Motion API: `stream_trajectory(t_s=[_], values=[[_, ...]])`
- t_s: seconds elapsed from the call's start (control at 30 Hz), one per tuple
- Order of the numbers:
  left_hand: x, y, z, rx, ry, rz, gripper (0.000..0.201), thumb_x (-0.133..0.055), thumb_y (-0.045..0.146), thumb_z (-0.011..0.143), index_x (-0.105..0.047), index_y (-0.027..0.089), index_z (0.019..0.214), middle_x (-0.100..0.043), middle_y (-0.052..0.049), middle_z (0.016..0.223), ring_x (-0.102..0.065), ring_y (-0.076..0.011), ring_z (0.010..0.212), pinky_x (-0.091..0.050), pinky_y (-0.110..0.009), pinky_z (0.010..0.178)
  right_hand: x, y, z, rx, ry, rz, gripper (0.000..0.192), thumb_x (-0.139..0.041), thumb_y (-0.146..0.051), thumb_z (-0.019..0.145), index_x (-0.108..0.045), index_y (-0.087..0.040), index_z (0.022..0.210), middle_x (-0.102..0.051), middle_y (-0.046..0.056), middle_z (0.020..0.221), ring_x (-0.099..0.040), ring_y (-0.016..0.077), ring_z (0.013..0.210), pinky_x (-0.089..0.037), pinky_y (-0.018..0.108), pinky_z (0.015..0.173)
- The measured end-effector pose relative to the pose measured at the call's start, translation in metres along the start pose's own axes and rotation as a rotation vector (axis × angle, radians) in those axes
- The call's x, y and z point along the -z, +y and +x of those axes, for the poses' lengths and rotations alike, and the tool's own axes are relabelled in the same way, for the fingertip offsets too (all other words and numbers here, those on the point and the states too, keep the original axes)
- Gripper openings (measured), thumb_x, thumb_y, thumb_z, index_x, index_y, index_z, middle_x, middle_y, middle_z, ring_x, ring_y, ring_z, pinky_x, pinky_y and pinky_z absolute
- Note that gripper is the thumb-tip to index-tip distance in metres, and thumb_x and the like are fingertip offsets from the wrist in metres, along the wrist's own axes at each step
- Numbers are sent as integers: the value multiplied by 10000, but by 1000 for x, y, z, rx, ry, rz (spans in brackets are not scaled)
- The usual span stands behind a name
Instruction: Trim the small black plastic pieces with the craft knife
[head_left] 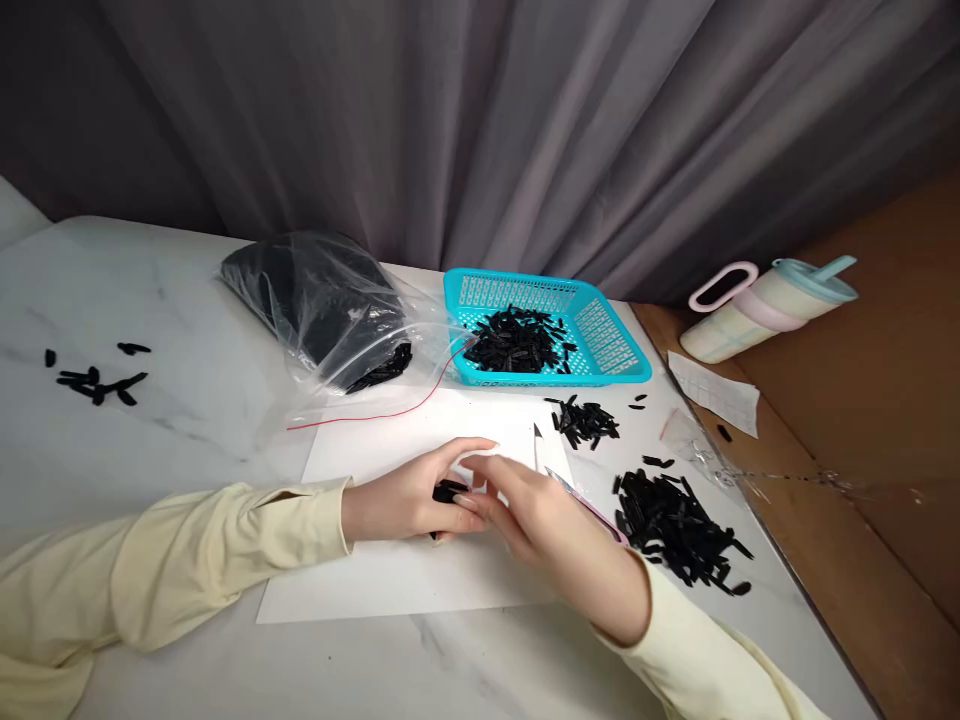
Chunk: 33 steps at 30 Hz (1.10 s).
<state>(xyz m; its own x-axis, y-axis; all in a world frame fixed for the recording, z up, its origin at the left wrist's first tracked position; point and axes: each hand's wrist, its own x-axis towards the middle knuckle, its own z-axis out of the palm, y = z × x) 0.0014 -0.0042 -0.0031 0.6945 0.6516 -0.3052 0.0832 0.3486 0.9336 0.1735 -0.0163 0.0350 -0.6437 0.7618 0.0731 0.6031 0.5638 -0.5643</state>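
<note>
Over a white sheet of paper (360,580), my left hand (409,495) is closed around a few small black elongated pieces (448,491). My right hand (525,505) meets it from the right, thumb and fingertips pinched at the same pieces; the fingers hide much of them. Under my right wrist lies a slim metal tool with a pink handle (592,508), partly covered. A thin dark-tipped pointed thing (537,434) rests on the paper just beyond my fingers.
A turquoise basket (615,345) holds black pieces. Left of it lies a clear bag (315,300) of black pieces with a red string (382,414). Loose piles (679,525) sit right, a few pieces (101,385) far left. A tumbler (765,310) stands at the right.
</note>
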Motion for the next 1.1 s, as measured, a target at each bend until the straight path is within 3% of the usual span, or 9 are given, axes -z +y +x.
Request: stream_trajectory(t_s=[0.07, 0.23, 0.33, 0.47, 0.73, 1.1], values=[[-1, -2, 0, -17, 2, 15, 745, -626, 209, 754, -210, 198, 1372, -511, 55, 687, -429, -50, 462, -337, -178, 428, -10, -3, -4, 3, -20, 38, 209, -413, -104, 882, -532, -109, 1054, -660, 96, 832, -632, 178, 677, -502, 274, 580], [-2, -1, -1, -43, -71, 64, 774, -601, 230, 786, -147, 198, 1413, -505, 65, 654, -422, -59, 498, -350, -189, 482, -19, 7, -14, 42, 98, 84, 290, -318, -55, 861, -549, -143, 1012, -662, 77, 803, -628, 168, 685, -497, 262, 591], [-1, 1, 1, -73, -97, 91, 597, -546, 237, 828, -310, 161, 1370, -450, 85, 535, -394, -60, 479, -327, -180, 476, -21, 15, -27, -17, 198, 129, 231, -348, -79, 878, -552, -162, 947, -655, 42, 738, -611, 136, 612, -478, 222, 562], [1, 2, 1, -88, -90, 138, 428, -526, 288, 841, -507, 135, 1240, -464, 59, 536, -385, -56, 465, -297, -173, 437, -22, 21, -40, -136, 288, 191, 169, -393, -165, 914, -560, -177, 903, -597, -12, 598, -550, 105, 485, -435, 194, 490], [-1, 1, 0, -54, -26, 212, 420, -465, 341, 873, -552, 94, 1201, -489, 40, 516, -399, -68, 485, -312, -185, 453, -20, 24, -42, -154, 272, 268, 192, -386, -218, 932, -552, -181, 843, -572, -20, 570, -501, 89, 448, -405, 194, 474], [-3, -2, -2, -184, 54, 286, 266, -465, 297, 879, -655, 123, 943, -459, 56, 486, -404, -64, 480, -355, -199, 519, -24, 21, -41, -222, 190, 327, 302, -314, -293, 953, -509, -189, 747, -529, -12, 577, -492, 97, 497, -409, 204, 516]])
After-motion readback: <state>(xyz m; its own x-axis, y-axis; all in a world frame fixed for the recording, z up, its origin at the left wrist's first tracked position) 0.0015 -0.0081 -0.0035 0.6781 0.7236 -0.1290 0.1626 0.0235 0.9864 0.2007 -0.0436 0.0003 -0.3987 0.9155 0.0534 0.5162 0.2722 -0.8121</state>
